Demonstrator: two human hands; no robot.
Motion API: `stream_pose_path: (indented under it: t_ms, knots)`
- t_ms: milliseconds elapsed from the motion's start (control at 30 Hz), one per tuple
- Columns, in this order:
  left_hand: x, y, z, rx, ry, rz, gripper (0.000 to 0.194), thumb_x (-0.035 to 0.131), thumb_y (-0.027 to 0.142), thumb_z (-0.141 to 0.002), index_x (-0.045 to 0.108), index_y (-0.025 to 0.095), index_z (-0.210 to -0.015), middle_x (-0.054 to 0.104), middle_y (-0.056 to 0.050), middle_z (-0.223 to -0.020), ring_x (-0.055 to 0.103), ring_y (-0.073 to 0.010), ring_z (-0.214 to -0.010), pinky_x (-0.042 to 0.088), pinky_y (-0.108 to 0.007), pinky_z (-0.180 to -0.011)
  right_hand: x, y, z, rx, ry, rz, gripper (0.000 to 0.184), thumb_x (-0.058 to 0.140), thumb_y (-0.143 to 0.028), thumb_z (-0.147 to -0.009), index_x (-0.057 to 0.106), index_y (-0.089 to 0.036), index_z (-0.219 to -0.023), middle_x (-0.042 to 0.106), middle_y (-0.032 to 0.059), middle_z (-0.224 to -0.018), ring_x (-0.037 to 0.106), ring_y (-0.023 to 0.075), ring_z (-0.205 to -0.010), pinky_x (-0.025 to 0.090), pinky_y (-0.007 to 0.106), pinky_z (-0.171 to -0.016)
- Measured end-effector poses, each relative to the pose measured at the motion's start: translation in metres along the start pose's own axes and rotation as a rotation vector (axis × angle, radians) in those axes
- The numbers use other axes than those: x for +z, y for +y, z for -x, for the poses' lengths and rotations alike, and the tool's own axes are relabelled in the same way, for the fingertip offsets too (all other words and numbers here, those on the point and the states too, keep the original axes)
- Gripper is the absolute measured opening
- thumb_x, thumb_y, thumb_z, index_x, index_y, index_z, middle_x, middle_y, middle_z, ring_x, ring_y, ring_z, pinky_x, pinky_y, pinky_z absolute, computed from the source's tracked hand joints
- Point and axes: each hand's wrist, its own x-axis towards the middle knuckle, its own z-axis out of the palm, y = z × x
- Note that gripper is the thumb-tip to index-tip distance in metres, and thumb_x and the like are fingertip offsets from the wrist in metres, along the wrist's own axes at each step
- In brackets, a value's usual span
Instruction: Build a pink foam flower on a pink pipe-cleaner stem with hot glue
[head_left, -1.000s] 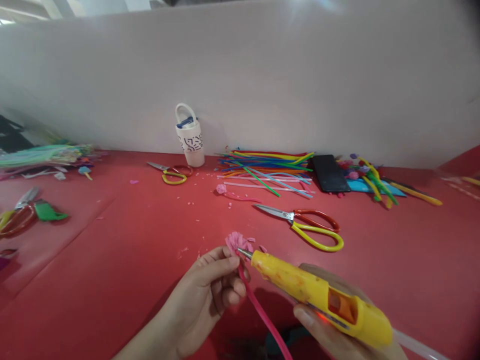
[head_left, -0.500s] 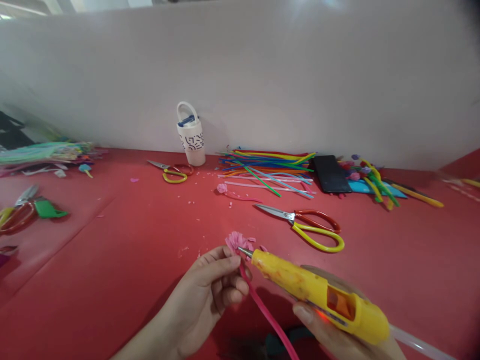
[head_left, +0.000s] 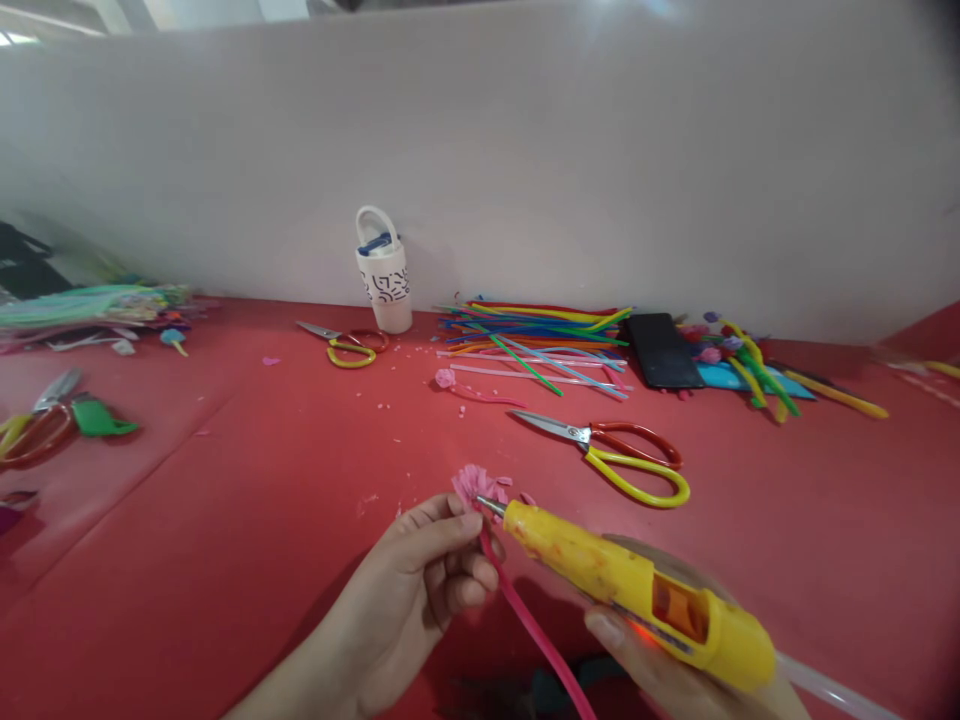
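Observation:
My left hand (head_left: 420, 590) pinches a pink paper flower (head_left: 474, 484) just below its head, where a pink stem strip (head_left: 536, 632) runs down toward me. A yellow glue gun (head_left: 637, 595) lies in my right hand (head_left: 675, 670), fingers wrapped under its body. The gun's metal nozzle touches the base of the flower beside my left fingertips. A clear glue stick sticks out of the gun's back end at the lower right.
Red-and-yellow scissors (head_left: 615, 455) lie just beyond the flower. Farther back are a pile of coloured strips (head_left: 536, 335), a black phone (head_left: 660, 350), a white cup (head_left: 384, 275), more scissors (head_left: 341, 345), a small pink flower (head_left: 446, 378) and finished flowers (head_left: 739, 355). Scissors and green scraps (head_left: 45, 425) lie left.
Almost nothing has changed; the glue gun has crept slightly lower and its nozzle stays at the flower's base.

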Motion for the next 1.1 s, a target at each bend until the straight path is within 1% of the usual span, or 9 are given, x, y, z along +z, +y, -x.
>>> stream_pose_path:
  t_ms: [167,267,433,567,633,733,933,1033,1100]
  knots:
    - [0.001,0.0,0.0,0.009,0.007,0.002,0.012,0.058,0.005,-0.078,0.061,0.014,-0.071,0.065,0.0,-0.051,0.062,-0.0066,-0.04,0.049,-0.009,-0.041,-0.004,0.007,-0.007,-0.068,-0.071,0.001,0.009,0.069,-0.036,-0.07,0.063,-0.032,-0.063,0.061,0.0012,-0.06,0.056,0.024,-0.055,0.051,0.039,-0.056]
    - [0.001,0.0,0.001,0.029,0.002,-0.007,0.012,0.058,0.004,-0.078,0.06,0.014,-0.07,0.064,0.001,-0.051,0.061,-0.0063,-0.04,0.049,-0.009,-0.041,-0.001,0.013,-0.005,-0.077,-0.041,-0.016,0.015,0.07,-0.034,-0.067,0.059,-0.031,-0.058,0.059,0.0018,-0.059,0.055,0.0245,-0.057,0.049,0.038,-0.058]
    - [0.001,0.002,-0.001,0.077,0.067,-0.006,0.012,0.057,0.004,-0.078,0.059,0.014,-0.071,0.065,0.0,-0.056,0.059,-0.0052,-0.04,0.049,-0.01,-0.04,0.006,0.011,-0.002,0.062,0.127,-0.077,0.016,0.068,-0.041,-0.067,0.063,-0.027,-0.073,0.061,0.0022,-0.068,0.058,0.0244,-0.067,0.048,0.033,-0.062]
    - [0.001,0.004,-0.002,0.105,0.113,-0.003,0.016,0.054,0.002,-0.079,0.057,0.014,-0.069,0.063,0.0,-0.055,0.058,-0.0054,-0.04,0.049,-0.011,-0.038,-0.002,0.011,-0.018,0.172,0.074,-0.146,0.017,0.06,-0.038,-0.072,0.063,-0.022,-0.073,0.059,-0.0013,-0.062,0.053,0.0152,-0.054,0.043,0.026,-0.051]
    - [0.001,0.005,-0.002,0.103,0.128,-0.016,0.016,0.053,0.001,-0.08,0.058,0.013,-0.069,0.063,0.0,-0.056,0.057,-0.0052,-0.04,0.049,-0.011,-0.038,-0.008,0.017,-0.03,0.148,0.033,-0.056,0.015,0.057,-0.029,-0.069,0.064,-0.019,-0.078,0.064,0.0006,-0.069,0.058,0.0167,-0.063,0.045,0.026,-0.056]
    - [0.0,0.004,-0.003,0.103,0.14,-0.035,0.017,0.052,0.0,-0.08,0.058,0.013,-0.071,0.063,0.0,-0.057,0.057,-0.0048,-0.04,0.048,-0.01,-0.037,-0.014,0.029,-0.048,0.122,0.007,0.117,0.026,0.05,-0.035,-0.075,0.066,-0.015,-0.077,0.067,0.0057,-0.073,0.062,0.0189,-0.066,0.046,0.027,-0.058]
    - [-0.003,0.003,-0.005,0.103,0.113,-0.085,0.015,0.053,0.002,-0.08,0.057,0.013,-0.071,0.062,0.0,-0.059,0.056,-0.0043,-0.041,0.047,-0.01,-0.038,-0.022,0.04,-0.063,0.098,0.174,0.57,0.046,0.05,-0.046,-0.08,0.051,-0.019,-0.043,0.055,0.0053,-0.045,0.055,0.0181,-0.048,0.031,0.026,-0.045]
    - [-0.004,0.003,-0.007,0.106,0.104,-0.107,0.012,0.056,0.005,-0.079,0.056,0.014,-0.071,0.061,0.001,-0.059,0.054,-0.0039,-0.04,0.046,-0.01,-0.037,-0.022,0.032,-0.061,-0.02,0.255,0.771,0.043,0.047,-0.04,-0.084,0.051,-0.019,-0.047,0.057,0.0096,-0.052,0.058,0.0228,-0.058,0.033,0.029,-0.052]
    - [-0.004,0.002,-0.007,0.103,0.097,-0.121,0.01,0.058,0.007,-0.078,0.055,0.014,-0.071,0.061,0.001,-0.059,0.053,-0.0036,-0.039,0.045,-0.011,-0.037,-0.016,0.023,-0.06,-0.166,0.215,0.835,0.033,0.047,-0.032,-0.087,0.057,-0.017,-0.059,0.062,0.0112,-0.066,0.06,0.0239,-0.07,0.036,0.03,-0.059]
